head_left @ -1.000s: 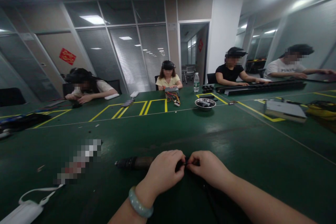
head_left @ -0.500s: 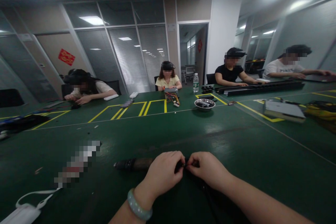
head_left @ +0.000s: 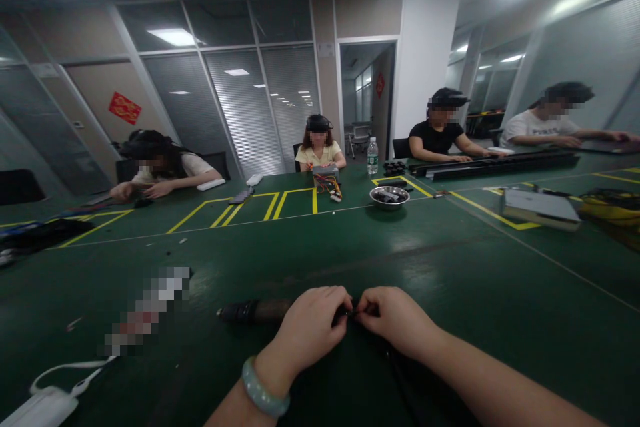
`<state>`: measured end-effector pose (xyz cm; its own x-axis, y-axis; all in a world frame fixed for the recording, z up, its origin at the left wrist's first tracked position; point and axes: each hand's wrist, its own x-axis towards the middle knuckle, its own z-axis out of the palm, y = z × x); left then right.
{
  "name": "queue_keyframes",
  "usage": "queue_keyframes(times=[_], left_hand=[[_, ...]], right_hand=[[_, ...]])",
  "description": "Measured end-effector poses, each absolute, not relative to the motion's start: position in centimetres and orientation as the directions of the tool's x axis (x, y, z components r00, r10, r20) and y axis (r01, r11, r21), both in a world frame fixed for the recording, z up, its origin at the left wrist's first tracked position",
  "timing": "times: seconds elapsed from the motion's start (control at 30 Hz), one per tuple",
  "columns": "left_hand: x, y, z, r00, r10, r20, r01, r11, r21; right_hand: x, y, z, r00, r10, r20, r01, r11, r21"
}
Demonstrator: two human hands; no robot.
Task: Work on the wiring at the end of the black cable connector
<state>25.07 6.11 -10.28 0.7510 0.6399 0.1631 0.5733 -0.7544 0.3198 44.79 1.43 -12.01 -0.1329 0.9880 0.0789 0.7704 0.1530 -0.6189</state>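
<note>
My left hand [head_left: 313,327] and my right hand [head_left: 395,317] meet low in the middle of the green table [head_left: 450,267]. Both are closed in a pinch on a small dark part [head_left: 353,312] between their fingertips; I cannot make out what it is. A dark cylindrical tool [head_left: 255,311] lies flat just left of my left hand, its end hidden behind the fingers. A pale green bangle [head_left: 263,392] circles my left wrist. A dark cable or strap [head_left: 400,373] runs from the hands toward me.
A blurred-out object [head_left: 145,310] and a white device with a strap [head_left: 40,403] lie at the left. A metal bowl [head_left: 389,197], a water bottle [head_left: 373,156] and wired parts [head_left: 327,181] stand farther off. Several seated people work along the far side and right.
Almost nothing differs; my hands stay pinched together on the same spot, with only a slight shift of the view.
</note>
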Motion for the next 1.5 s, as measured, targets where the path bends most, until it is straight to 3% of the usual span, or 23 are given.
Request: queue_keyframes(times=[1.2, 1.5], left_hand=[[25.3, 5.7, -10.2, 0.716, 0.664, 0.218, 0.579, -0.738, 0.346], [25.3, 5.8, -10.4, 0.716, 0.658, 0.234, 0.570, -0.744, 0.349]], right_hand=[[44.6, 1.5, -12.1, -0.106, 0.992, 0.067, 0.740, 0.124, -0.661], [44.8, 2.0, -12.8, -0.116, 0.987, 0.112, 0.766, 0.161, -0.622]])
